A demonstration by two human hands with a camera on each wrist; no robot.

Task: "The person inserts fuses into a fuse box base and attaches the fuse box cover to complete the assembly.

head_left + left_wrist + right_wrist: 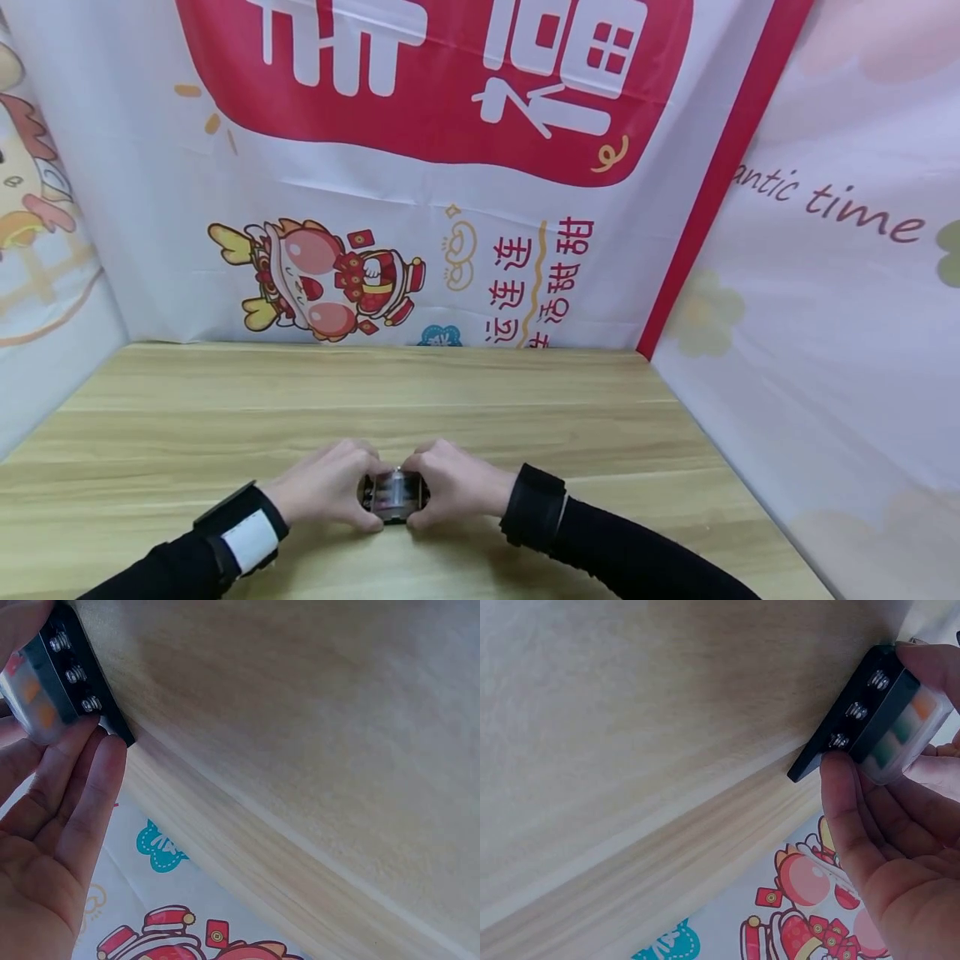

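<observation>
A small black terminal block [397, 495] with a clear cover sits low on the wooden table, between both hands. My left hand [333, 485] grips its left end, thumb at the near side and fingers at the far side. The right end is held the same way by my right hand [459, 485]. In the left wrist view, three metal screws show along one end of the terminal block [64, 671], and orange and red show through the cover. Three screws also line the end of the terminal block [862, 709] in the right wrist view, with green and orange parts under the cover.
The wood-grain table [420, 400] runs back to a white and red printed cloth [457, 187] hanging upright behind it. Printed sheets also stand along the left and the right [825, 333] sides. Black bands circle both wrists.
</observation>
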